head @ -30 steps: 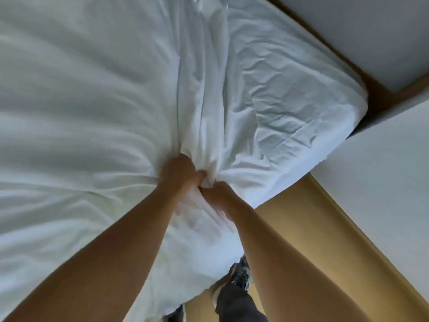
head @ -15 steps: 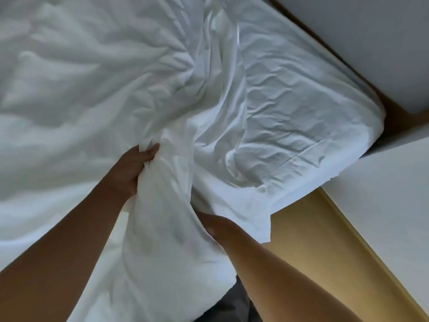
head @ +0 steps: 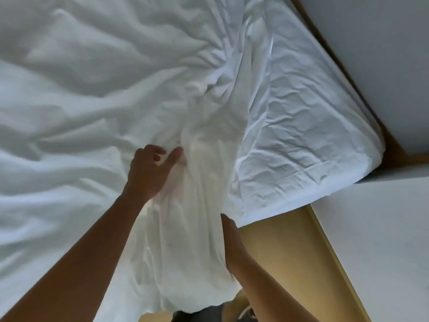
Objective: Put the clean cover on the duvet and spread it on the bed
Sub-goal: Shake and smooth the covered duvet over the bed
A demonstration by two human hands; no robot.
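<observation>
The white duvet cover (head: pixel 204 182) lies bunched in a long crumpled ridge on the bed (head: pixel 325 140), running from the middle of the mattress down over the near edge toward the person, with more rumpled white bedding (head: pixel 81 89) spread to its left. The left grip (head: pixel 148 169), a bare hand, is wide, with fingers loosely spread and thumb out, resting against the left side of the ridge. The right grip (head: pixel 228 231) is pressed to the ridge's right edge lower down; its fingers are hidden behind the cloth, so I cannot tell whether it holds anything. The bed's creased fitted sheet shows at the right corner, above a wooden floor (head: pixel 278 252) and beside a white panel (head: pixel 376 240).
</observation>
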